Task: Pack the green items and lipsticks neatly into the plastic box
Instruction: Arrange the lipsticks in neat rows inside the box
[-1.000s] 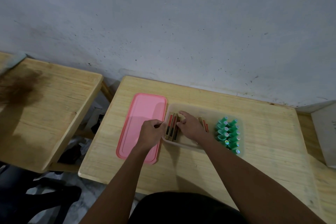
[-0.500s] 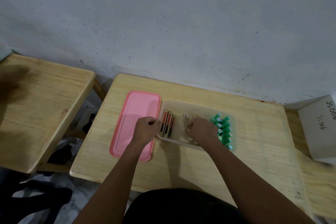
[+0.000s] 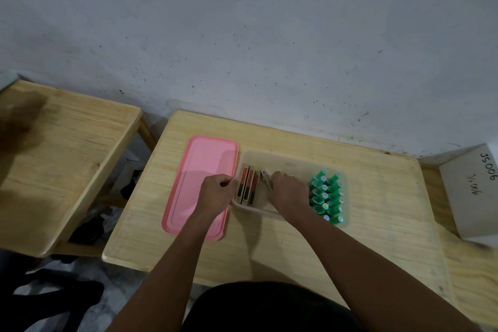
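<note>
A clear plastic box (image 3: 285, 160) sits on the wooden table. Several green items (image 3: 327, 195) stand packed in two rows at its right end. Three lipsticks (image 3: 247, 186) lie side by side at its left end. My left hand (image 3: 217, 193) grips the box's left rim, fingers curled over it. My right hand (image 3: 289, 191) is inside the box's middle, fingers closed on a lipstick (image 3: 266, 179) that lies tilted beside the three; more lipsticks are partly hidden under this hand.
The pink lid (image 3: 199, 186) lies flat left of the box. A white carton (image 3: 471, 191) marked JS006 stands at the right edge. A second wooden table (image 3: 62, 153) is to the left, with dark items on the floor between them.
My right hand went from the left-side lipsticks to the box's middle and came back left with a lipstick. My left hand stayed on the rim. The camera view shifted.
</note>
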Available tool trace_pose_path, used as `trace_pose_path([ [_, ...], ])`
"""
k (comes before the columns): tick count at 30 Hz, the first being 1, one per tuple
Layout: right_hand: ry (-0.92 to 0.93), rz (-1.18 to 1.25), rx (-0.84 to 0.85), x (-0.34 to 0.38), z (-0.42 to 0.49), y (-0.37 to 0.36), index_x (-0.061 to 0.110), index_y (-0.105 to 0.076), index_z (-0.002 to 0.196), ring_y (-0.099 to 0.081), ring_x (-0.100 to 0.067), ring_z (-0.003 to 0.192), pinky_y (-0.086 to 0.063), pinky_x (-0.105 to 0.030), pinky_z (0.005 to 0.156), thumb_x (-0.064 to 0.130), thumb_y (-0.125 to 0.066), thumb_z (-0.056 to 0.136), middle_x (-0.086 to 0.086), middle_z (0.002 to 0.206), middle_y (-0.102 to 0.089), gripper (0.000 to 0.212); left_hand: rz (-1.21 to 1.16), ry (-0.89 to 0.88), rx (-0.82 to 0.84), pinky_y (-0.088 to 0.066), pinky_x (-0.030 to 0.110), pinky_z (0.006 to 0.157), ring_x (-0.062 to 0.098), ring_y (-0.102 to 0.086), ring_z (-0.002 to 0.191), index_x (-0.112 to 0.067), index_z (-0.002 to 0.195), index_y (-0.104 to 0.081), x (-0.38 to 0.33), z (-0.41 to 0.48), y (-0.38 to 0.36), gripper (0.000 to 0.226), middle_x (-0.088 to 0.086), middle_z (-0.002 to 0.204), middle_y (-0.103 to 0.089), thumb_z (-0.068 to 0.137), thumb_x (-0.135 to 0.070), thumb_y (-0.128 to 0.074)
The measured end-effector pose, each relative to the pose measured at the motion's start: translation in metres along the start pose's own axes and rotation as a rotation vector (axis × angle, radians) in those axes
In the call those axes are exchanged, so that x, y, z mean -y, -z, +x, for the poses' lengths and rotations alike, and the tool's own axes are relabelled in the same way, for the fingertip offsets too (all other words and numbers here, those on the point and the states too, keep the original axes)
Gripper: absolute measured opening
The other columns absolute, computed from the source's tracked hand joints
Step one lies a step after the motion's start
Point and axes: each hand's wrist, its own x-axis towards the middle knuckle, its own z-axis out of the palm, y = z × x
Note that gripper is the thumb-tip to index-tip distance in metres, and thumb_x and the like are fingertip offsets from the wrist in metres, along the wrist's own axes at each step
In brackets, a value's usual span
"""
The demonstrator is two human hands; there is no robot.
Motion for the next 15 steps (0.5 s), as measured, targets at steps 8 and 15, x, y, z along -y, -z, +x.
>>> trace_pose_path([
  [8,-0.456,1.296,0.264,-0.019,-0.001,0.020,-0.006,-0.065,0.111,-0.062,-0.018,0.069,-0.048,-0.026,0.055,0.015,-0.057,0.095,-0.014,0.089,-0.067,0.028,-0.050,0.010,-0.008,-0.042,0.010,0.062,0.010,-0.062,0.075,-0.006,0.096,-0.072,0.001,-0.002,-0.001,0.020,0.005,0.085,-0.070,0.093,-0.020,-0.057],
  [15,-0.629,1.844,0.486,-0.016,-0.010,0.020,0.003,-0.055,0.116,-0.057,-0.011,0.061,-0.033,-0.016,0.039,0.014,-0.049,0.101,-0.017,0.095,-0.065,0.019,-0.058,0.026,-0.007,-0.043,0.011,0.063,0.015,-0.065,0.079,-0.006,0.098,-0.072,0.003,-0.002,-0.001,0.020,0.006,0.088,-0.072,0.093,-0.019,-0.058],
])
